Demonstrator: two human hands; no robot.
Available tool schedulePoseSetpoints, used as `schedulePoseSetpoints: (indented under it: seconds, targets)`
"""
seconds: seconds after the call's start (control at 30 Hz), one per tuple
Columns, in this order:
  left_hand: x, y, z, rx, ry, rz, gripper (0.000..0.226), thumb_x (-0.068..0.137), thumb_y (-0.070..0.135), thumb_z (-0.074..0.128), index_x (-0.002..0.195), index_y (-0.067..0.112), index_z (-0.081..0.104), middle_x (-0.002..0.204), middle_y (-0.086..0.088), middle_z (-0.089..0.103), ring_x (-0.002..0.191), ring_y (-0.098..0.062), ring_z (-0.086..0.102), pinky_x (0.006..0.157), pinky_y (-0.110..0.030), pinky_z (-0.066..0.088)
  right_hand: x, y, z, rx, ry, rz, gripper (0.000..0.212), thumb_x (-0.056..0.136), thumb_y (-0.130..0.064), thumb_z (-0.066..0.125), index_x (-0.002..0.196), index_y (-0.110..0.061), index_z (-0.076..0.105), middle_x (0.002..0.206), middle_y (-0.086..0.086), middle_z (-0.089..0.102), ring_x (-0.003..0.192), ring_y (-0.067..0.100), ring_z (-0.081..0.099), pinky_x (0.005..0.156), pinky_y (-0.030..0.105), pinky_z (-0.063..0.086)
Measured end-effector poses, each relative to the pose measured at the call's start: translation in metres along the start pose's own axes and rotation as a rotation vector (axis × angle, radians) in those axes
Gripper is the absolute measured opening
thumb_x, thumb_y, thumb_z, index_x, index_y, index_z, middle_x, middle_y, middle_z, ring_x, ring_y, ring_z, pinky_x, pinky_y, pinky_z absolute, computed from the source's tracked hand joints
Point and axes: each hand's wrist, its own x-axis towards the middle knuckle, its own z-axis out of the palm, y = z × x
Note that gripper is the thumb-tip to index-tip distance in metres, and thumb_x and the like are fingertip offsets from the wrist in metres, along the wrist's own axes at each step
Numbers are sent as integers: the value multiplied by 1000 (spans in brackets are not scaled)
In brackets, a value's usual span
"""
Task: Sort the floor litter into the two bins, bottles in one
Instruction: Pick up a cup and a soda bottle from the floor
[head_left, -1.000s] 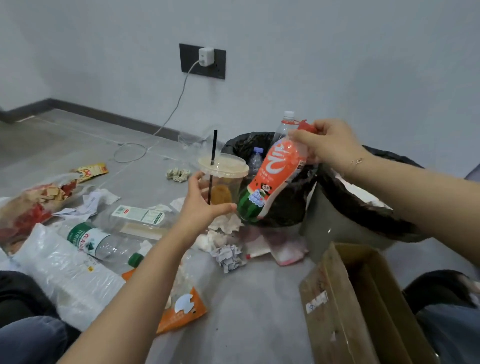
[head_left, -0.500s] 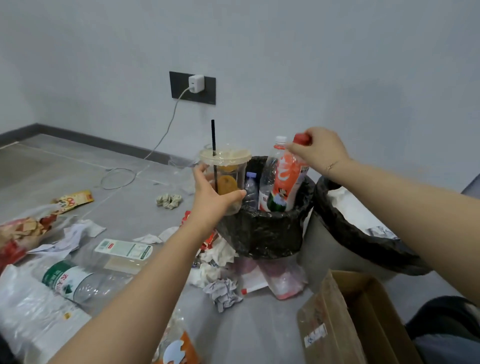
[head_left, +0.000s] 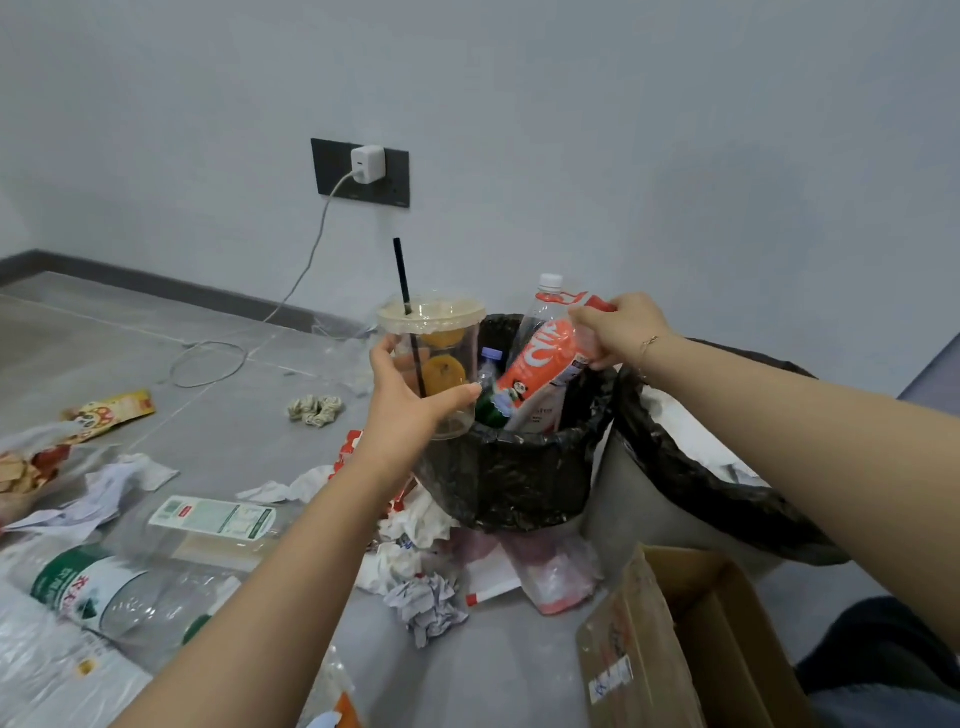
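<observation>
My right hand (head_left: 615, 330) grips the neck of an orange-labelled bottle (head_left: 540, 364), whose lower half leans inside the left black-bagged bin (head_left: 519, 478). Other bottles stand in that bin, among them a white-capped one (head_left: 549, 283) and a small blue-capped one (head_left: 488, 364). My left hand (head_left: 410, 402) holds a clear plastic cup (head_left: 436, 353) with a lid, a black straw and orange slices, upright at the bin's left rim. A second black-bagged bin (head_left: 691, 488) stands to the right with white waste in it.
Litter covers the floor: a large clear bottle (head_left: 119, 587), a flat clear bottle (head_left: 218, 519), crumpled paper (head_left: 426, 603), tissues, snack wrappers (head_left: 111, 410) and plastic bags. An open cardboard box (head_left: 670, 644) lies at the front right. A charger cable (head_left: 306, 270) hangs from the wall socket.
My right hand has lowered the orange bottle into the left bin and tilted it. My left hand has lifted the cup to the bin's rim.
</observation>
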Motion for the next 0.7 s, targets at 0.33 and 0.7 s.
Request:
schedulePoseSetpoints:
  seconds: [0.33, 0.7]
  targets:
    - [2, 3, 14, 85, -45, 5, 100, 73, 21, 82, 145, 29, 13, 143, 0, 42, 128, -20, 45, 107, -44, 41, -10, -4, 1, -711, 25, -332, 37, 88, -23, 59, 121, -6, 54, 116, 14, 60, 106, 31, 57, 81, 33, 44]
    - [75, -9, 35, 720, -103, 1, 59, 81, 34, 72, 127, 10, 44, 120, -3, 60, 109, -23, 58, 93, -40, 49, -15, 15, -9, -593, -106, -303, 19, 84, -14, 56, 97, -10, 70, 100, 5, 68, 89, 20, 59, 74, 26, 45]
